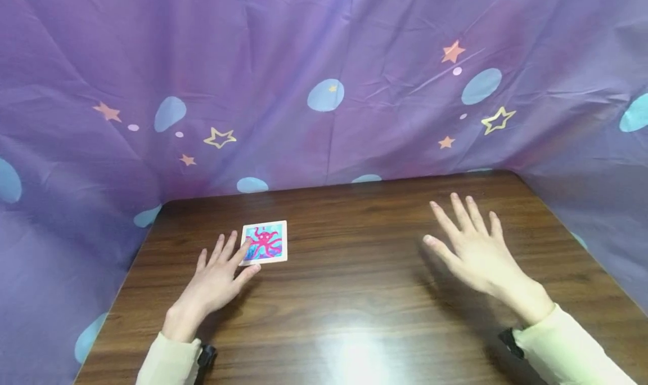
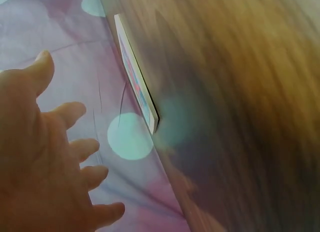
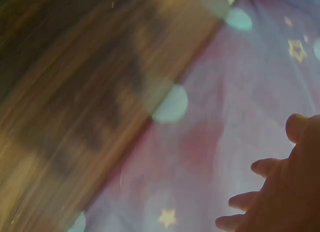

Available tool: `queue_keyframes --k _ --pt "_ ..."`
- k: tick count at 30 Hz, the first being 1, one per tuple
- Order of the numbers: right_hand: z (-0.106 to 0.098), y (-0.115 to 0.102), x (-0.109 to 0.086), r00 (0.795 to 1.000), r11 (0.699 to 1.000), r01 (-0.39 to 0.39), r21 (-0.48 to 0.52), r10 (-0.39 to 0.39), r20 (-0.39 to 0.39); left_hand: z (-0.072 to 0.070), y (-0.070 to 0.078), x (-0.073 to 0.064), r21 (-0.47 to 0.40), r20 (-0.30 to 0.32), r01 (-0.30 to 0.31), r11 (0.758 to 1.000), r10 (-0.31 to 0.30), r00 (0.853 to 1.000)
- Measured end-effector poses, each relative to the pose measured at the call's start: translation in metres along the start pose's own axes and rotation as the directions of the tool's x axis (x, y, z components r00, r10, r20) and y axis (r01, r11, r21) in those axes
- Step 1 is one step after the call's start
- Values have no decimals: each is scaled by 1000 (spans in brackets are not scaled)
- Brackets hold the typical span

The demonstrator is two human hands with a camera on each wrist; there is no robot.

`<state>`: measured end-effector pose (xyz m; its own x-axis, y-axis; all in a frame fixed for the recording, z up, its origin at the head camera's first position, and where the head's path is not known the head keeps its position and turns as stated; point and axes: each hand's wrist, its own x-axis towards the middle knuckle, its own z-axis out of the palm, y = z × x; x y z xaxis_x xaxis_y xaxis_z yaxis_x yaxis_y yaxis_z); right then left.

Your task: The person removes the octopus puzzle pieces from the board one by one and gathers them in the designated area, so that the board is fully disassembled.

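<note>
A square picture card (image 1: 268,244) with a pink octopus on a blue ground and a pale border lies flat on the table, left of its middle. My left hand (image 1: 215,283) hovers over the card's left edge with fingers spread, overlapping it in the head view. In the left wrist view, a gap shows between that hand (image 2: 45,152) and the card (image 2: 136,79), which appears edge-on as a thin slab. Off to the right, my right hand (image 1: 481,255) is held above the table, fingers spread and holding nothing; its shadow falls on the wood.
The brown wood-grain table (image 1: 344,295) has rounded far corners and a bright glare near the front. Behind and beside it hangs a purple cloth (image 1: 283,47) printed with stars and blue spots. Each sleeve has a black strap (image 1: 205,356) at the wrist.
</note>
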<state>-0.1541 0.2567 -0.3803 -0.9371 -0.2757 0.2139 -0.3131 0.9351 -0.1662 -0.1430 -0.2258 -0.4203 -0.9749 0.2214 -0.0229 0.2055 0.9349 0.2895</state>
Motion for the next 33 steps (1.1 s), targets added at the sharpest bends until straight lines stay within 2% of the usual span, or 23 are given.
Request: queue_keyframes --k 6,10,14,21,27,33 --pt "12 -26 14 994 994 105 -8 -105 22 2 7 7 2 13 -59 998 59 998" --pt "15 -40 27 989 989 146 0 -146 23 2 13 12 -20 65 -86 996 87 994" --pt "18 -57 41 983 984 178 5 -178 43 2 16 16 -41 133 -59 997 64 989" --pt "35 -99 66 955 960 280 8 -280 95 5 14 18 -99 251 46 994 -20 968" --pt "54 -127 85 936 953 292 84 -303 182 10 14 20 -97 308 36 995 -5 952" --pt "71 -146 108 908 945 272 183 -315 275 15 16 23 -91 309 13 996 16 951"
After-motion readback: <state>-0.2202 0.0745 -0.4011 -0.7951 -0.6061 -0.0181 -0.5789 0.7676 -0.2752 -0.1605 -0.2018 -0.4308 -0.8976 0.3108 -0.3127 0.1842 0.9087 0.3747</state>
